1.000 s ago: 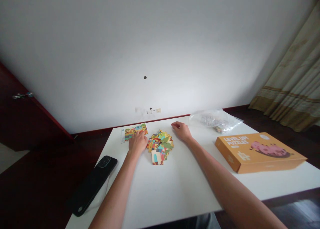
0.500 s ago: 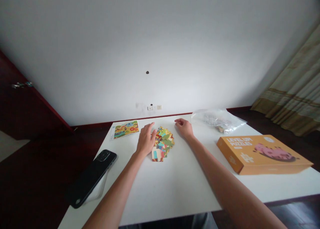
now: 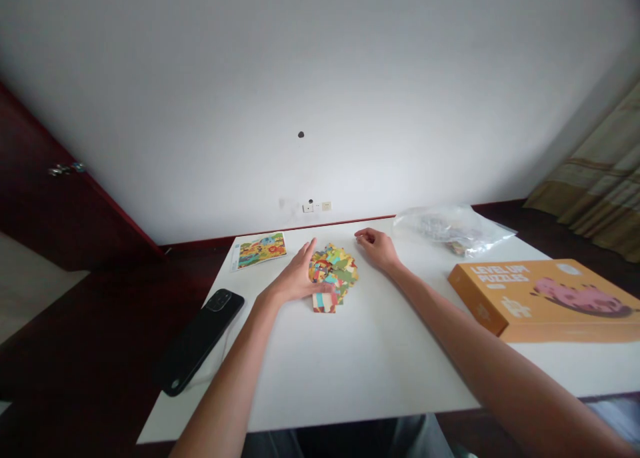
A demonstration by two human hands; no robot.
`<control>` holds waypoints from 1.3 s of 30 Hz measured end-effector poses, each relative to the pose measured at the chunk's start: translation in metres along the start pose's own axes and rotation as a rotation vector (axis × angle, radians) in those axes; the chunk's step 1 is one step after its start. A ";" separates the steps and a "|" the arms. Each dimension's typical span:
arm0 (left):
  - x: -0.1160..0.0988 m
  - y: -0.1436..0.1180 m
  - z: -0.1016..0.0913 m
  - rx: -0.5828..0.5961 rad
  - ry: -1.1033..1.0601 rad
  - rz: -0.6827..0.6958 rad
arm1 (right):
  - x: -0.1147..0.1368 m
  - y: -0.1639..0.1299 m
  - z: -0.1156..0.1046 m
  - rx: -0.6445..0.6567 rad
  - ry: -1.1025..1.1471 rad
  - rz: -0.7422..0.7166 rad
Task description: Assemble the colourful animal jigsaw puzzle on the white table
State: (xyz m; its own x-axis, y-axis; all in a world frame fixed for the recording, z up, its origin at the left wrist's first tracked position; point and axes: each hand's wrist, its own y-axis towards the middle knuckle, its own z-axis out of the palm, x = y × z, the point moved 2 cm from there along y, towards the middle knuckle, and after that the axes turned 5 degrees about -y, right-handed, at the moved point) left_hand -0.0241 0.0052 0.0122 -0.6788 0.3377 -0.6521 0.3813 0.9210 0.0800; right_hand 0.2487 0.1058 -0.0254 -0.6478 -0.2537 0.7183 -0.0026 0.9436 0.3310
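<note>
A small heap of colourful jigsaw puzzle pieces lies near the middle of the white table, partly overlapping. My left hand is at the heap's left edge, fingers stretched out and thumb spread across its lower part; whether it presses on the pieces is unclear. To the right of the heap, apart from it, my right hand rests on the table with its fingers curled together. Anything between those fingertips is too small to make out. A picture card with a bright animal scene lies at the back left.
An orange puzzle box lies at the right. Behind it is a clear plastic bag with pieces inside. A black phone sits at the left edge of the white table, whose far side is close to the wall.
My left thumb has swung away from the fingers and over the lower part of the heap. My right hand stays beside the heap, fingers curled. The view has shifted slightly.
</note>
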 end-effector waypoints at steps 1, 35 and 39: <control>0.001 0.001 0.004 0.012 0.012 0.016 | 0.001 0.000 -0.001 0.019 0.035 -0.024; 0.005 0.037 0.018 -0.485 -0.144 0.173 | -0.018 0.012 -0.017 0.165 0.161 0.003; 0.013 0.023 0.016 -0.620 -0.256 0.115 | -0.012 0.010 -0.021 0.140 0.109 0.008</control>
State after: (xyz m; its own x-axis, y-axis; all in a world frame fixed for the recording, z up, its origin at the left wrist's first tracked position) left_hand -0.0145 0.0277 -0.0066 -0.4562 0.4537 -0.7655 -0.0398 0.8490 0.5269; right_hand 0.2724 0.1137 -0.0174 -0.5616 -0.2606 0.7853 -0.1085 0.9641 0.2423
